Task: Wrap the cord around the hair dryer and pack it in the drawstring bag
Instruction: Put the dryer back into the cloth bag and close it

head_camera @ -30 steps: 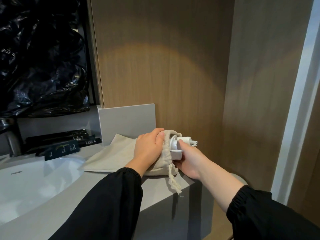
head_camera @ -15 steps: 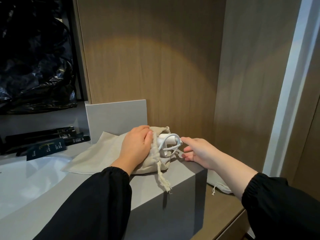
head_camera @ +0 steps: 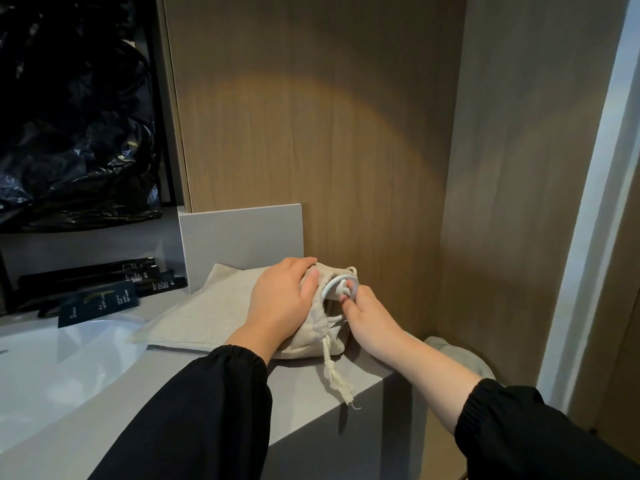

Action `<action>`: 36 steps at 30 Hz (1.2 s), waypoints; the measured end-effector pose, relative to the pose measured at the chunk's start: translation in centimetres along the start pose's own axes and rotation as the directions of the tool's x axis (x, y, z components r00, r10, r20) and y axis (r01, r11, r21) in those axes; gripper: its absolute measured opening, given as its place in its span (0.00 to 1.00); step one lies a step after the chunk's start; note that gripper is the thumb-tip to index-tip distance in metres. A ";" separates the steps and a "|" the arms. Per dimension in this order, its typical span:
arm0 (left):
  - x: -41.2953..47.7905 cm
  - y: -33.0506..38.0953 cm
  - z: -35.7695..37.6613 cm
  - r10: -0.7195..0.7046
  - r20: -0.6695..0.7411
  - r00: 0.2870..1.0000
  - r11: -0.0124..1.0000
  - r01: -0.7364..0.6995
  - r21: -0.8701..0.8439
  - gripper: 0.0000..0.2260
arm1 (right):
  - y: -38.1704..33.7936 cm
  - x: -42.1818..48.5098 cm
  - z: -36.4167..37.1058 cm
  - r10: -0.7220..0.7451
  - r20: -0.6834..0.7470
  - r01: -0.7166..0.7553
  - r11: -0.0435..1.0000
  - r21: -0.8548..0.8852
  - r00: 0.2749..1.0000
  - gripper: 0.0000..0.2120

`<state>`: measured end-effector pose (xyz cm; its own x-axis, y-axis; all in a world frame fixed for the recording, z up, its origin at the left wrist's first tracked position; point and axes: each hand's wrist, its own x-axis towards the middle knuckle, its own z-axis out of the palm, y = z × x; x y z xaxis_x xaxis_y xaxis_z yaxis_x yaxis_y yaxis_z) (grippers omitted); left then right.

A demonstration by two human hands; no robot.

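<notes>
A beige drawstring bag [head_camera: 313, 336] lies on the grey counter [head_camera: 214, 393] against the wood wall, its mouth facing right. My left hand [head_camera: 282, 301] rests on top of it and grips the fabric near the mouth. A loop of white cord [head_camera: 334, 285] sticks out of the opening. My right hand [head_camera: 365, 315] has its fingertips closed on that loop at the mouth. The hair dryer itself is hidden inside the bag. A frayed drawstring [head_camera: 337, 375] hangs over the counter's front edge.
A flat beige cloth [head_camera: 204, 313] lies under and left of the bag. Dark toiletry packets [head_camera: 100, 294] sit behind a white basin [head_camera: 41, 368]. Black plastic [head_camera: 76, 109] fills the upper left. A second pale cloth bag [head_camera: 457, 358] lies on the lower shelf at right.
My right hand, open and apart from the bag half a second ago, has come back to the mouth and closed on the cord loop. The white dryer end no longer shows.
</notes>
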<state>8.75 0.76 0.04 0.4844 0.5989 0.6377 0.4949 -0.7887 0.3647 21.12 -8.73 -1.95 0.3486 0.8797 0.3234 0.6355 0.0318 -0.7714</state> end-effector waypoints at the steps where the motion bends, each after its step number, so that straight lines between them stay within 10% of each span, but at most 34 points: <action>1: 0.1 0.0 0.0 -0.005 0.003 1.000 1.000 0.005 -0.007 0.17 | -0.1 0.0 0.2 -0.013 0.029 0.014 1.000 -0.012 0.999 0.15; 5: 0.1 -0.4 -0.4 -0.028 0.021 0.999 0.999 0.029 -0.032 0.16 | 0.0 0.3 -0.8 0.007 0.155 -0.020 0.996 0.085 0.988 0.17; 10: 0.4 -0.4 -1.0 -0.071 0.051 0.996 0.984 0.079 -0.157 0.16 | 1.6 2.2 -3.0 0.149 -0.208 -0.118 0.981 0.154 0.967 0.19; 14: 1.0 0.3 -1.6 -0.042 0.110 0.993 0.960 0.070 -0.272 0.14 | 2.0 3.7 -1.6 0.187 -0.071 -0.167 0.960 0.225 0.980 0.24; 21: 0.6 2.4 -1.9 0.076 0.294 0.953 0.995 -0.089 0.032 0.34 | 2.5 3.9 -0.9 0.116 -0.147 -0.101 0.989 0.106 0.982 0.08; 36: -2.2 3.7 -1.5 0.285 0.299 0.911 0.924 -0.344 0.168 0.30 | 3.1 1.5 -2.5 0.292 -0.214 -0.244 0.943 0.225 0.932 0.10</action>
<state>8.44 -3.67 1.05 0.7979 0.3621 0.4819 0.4116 -0.9114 0.0034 25.31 -8.54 -2.46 0.6579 0.7278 0.1936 0.3597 -0.0778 -0.9298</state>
